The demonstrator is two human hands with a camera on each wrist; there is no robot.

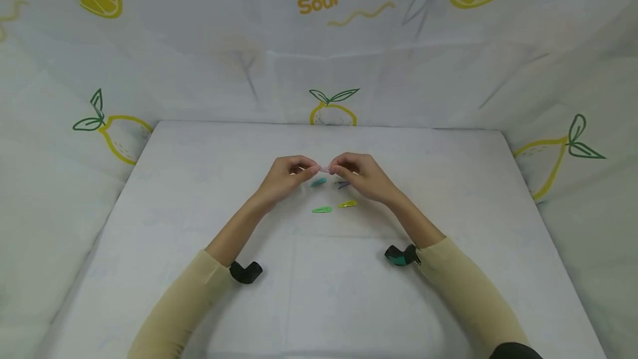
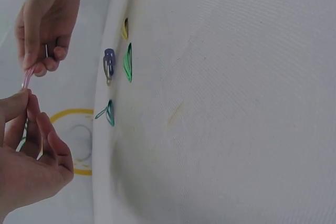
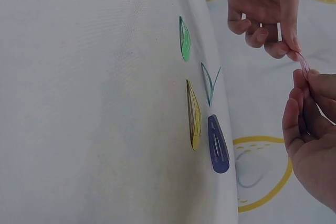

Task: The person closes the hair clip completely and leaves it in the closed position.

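A pink hair clip [image 1: 325, 170] is held in the air between both hands. My left hand [image 1: 288, 177] pinches one end of it between thumb and fingertips, and my right hand [image 1: 365, 175] pinches the other end. On the table below lie a teal hair clip [image 3: 210, 83] and a purple one [image 3: 218, 145], both spread open. Closer to the person are a green hair clip [image 1: 322, 209] and a yellow hair clip [image 1: 347, 204]. In the head view the right hand partly covers the purple clip.
The white-covered table [image 1: 319, 292] reaches back to a hanging cloth [image 1: 209, 71] printed with lemons, which also rises at both sides. A dark wrist-worn device [image 1: 246, 272] sits at the left cuff, another device [image 1: 401, 255] at the right.
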